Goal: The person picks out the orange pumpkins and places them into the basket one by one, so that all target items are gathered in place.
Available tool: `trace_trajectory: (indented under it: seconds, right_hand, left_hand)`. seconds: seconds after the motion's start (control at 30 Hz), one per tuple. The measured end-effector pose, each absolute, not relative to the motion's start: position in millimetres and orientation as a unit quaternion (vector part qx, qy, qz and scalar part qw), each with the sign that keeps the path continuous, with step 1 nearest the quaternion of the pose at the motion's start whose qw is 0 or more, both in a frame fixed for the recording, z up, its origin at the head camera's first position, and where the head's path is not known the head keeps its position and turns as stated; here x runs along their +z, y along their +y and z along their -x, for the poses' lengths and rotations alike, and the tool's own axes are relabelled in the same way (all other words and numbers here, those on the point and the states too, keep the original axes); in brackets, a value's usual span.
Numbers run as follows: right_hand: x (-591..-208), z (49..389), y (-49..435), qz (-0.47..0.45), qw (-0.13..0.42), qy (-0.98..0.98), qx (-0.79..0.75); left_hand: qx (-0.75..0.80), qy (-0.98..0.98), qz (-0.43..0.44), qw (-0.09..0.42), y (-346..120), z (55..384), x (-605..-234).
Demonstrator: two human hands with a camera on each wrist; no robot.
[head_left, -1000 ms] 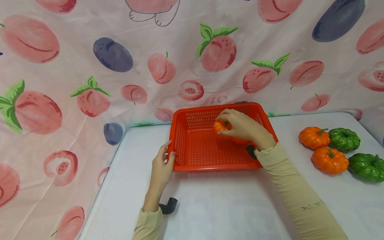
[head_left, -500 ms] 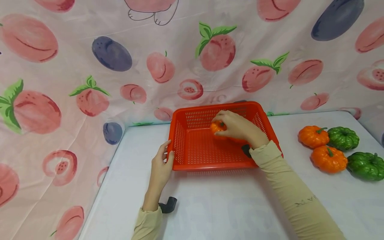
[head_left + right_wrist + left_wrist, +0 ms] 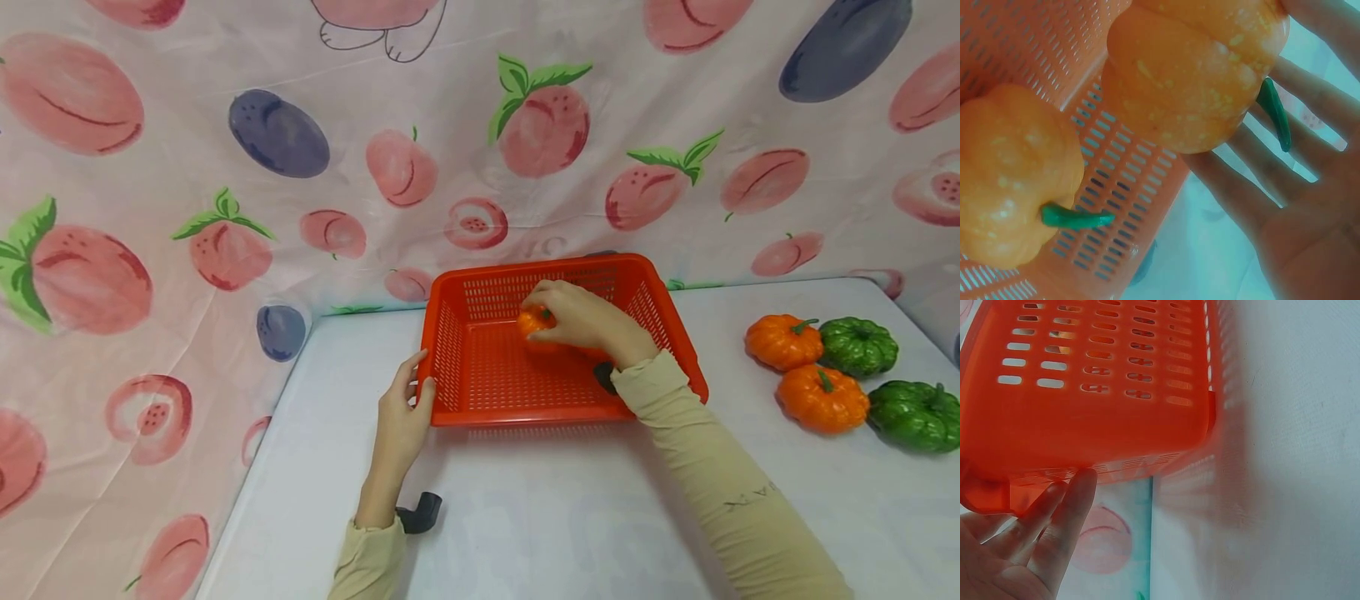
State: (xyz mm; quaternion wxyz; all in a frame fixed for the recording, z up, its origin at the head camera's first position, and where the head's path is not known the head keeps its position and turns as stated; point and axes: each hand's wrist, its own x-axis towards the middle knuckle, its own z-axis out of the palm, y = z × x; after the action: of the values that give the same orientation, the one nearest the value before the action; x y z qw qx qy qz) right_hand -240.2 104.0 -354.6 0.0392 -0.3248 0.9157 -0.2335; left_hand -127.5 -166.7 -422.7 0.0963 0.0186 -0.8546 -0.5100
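A red plastic basket point(image 3: 517, 416) with slotted walls stands on the white table. At its left side, my left hand point(image 3: 401, 417) grips the rim between thumb and fingers; in the left wrist view the fingers point(image 3: 1063, 522) lie against the basket's outer wall. Inside the basket, my right hand point(image 3: 581, 317) holds an orange toy pumpkin point(image 3: 532, 322) with a green stem, partly covered by the fingers. The right wrist view shows that held pumpkin point(image 3: 1197, 69) above the slotted bottom, and a second orange pumpkin point(image 3: 1016, 178) in the basket, mostly hidden from the head view by my right hand.
To the right of the basket sit two orange pumpkins point(image 3: 822, 400) and two green pumpkins point(image 3: 917, 415), grouped close together. A fruit-printed cloth point(image 3: 465, 108) hangs right behind the basket and along the left side of the table point(image 3: 540, 517).
My right hand has moved left within the basket, carrying the orange pumpkin with it. The left hand stays on the rim, and the basket has hardly moved.
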Motion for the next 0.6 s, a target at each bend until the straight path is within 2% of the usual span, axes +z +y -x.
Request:
trace_trajectory:
  seconds: [0.2, 0.6]
  right_hand:
    - [-356.4, 241.1, 100.5, 0.327, 0.038, 0.915, -0.235]
    - [-361.1, 247.9, 99.3, 0.305, 0.081, 0.919, -0.236]
  left_hand:
    - [-0.509, -0.855, -0.018, 0.096, -167.2, 127.5, -422.8]
    - [-0.506, -0.857, -0.016, 0.102, -166.2, 127.9, -423.2]
